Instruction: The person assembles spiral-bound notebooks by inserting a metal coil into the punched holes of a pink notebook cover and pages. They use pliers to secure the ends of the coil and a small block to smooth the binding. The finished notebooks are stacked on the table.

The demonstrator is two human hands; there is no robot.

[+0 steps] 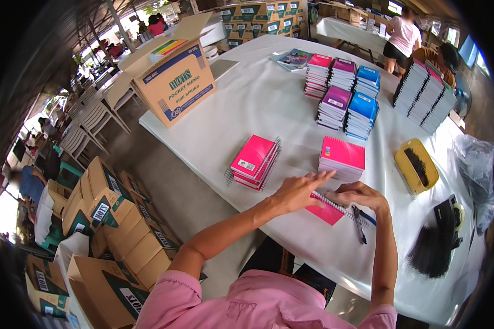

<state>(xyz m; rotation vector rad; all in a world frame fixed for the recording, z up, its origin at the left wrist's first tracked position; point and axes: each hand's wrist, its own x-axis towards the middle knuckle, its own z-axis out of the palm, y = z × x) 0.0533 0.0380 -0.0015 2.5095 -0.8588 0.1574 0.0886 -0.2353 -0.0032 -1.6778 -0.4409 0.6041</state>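
Note:
A pink spiral notebook (330, 215) lies near the table's front edge, its coil (337, 205) facing up to the right. My left hand (302, 192) reaches over its far left side with fingers stretched out, flat and holding nothing I can see. At the coil side, my right hand (363, 194) is closed with its fingers bent in. Its fingertips are blurred, and what they grip is hidden. Just beyond both hands stands a stack of pink notebooks (341, 154). Another pink stack (254, 159) sits to the left, coils showing. A dark pen (359, 226) rests right of the notebook.
Purple (335, 104) and blue notebook stacks (361, 112) stand farther back. On the right are a yellow container (410, 178) of dark wire pieces, a black brush (431, 249) and tall coil-bound stacks (422, 98). An open carton (175, 82) occupies the far left corner. Cartons (121, 230) crowd the floor.

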